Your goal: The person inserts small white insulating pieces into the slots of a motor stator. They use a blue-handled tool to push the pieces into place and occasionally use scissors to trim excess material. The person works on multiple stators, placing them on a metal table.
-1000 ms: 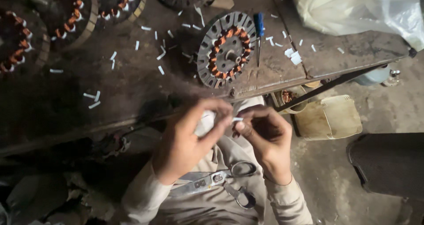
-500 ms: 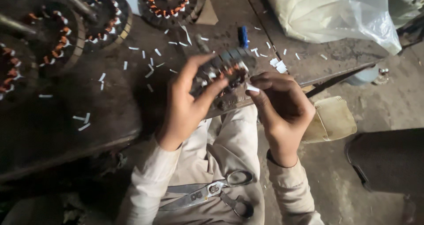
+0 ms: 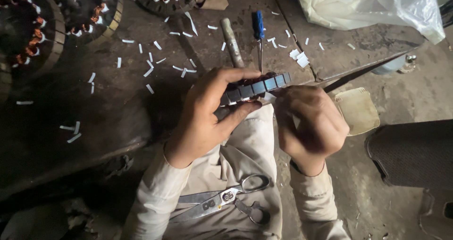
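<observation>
My left hand (image 3: 205, 112) grips a round motor stator (image 3: 257, 87) by its laminated steel rim, tilted on edge over the front edge of the dark workbench (image 3: 118, 112). My right hand (image 3: 309, 124) is closed against the stator's right side, pinching a small white paper strip (image 3: 270, 97) at the rim. The stator's copper windings are hidden from this angle. A pair of scissors (image 3: 222, 200) lies on my lap below both hands.
A blue-handled screwdriver (image 3: 258, 32) and a grey metal rod (image 3: 232, 42) lie on the bench behind the stator. Several wound stators (image 3: 94, 13) sit at the back left. White paper scraps (image 3: 151, 70) litter the bench. A plastic bag (image 3: 368, 6) lies at the right.
Both hands rose from my lap to the bench edge. My left hand took hold of the stator and tipped it up on edge; my right hand closed in on its rim.
</observation>
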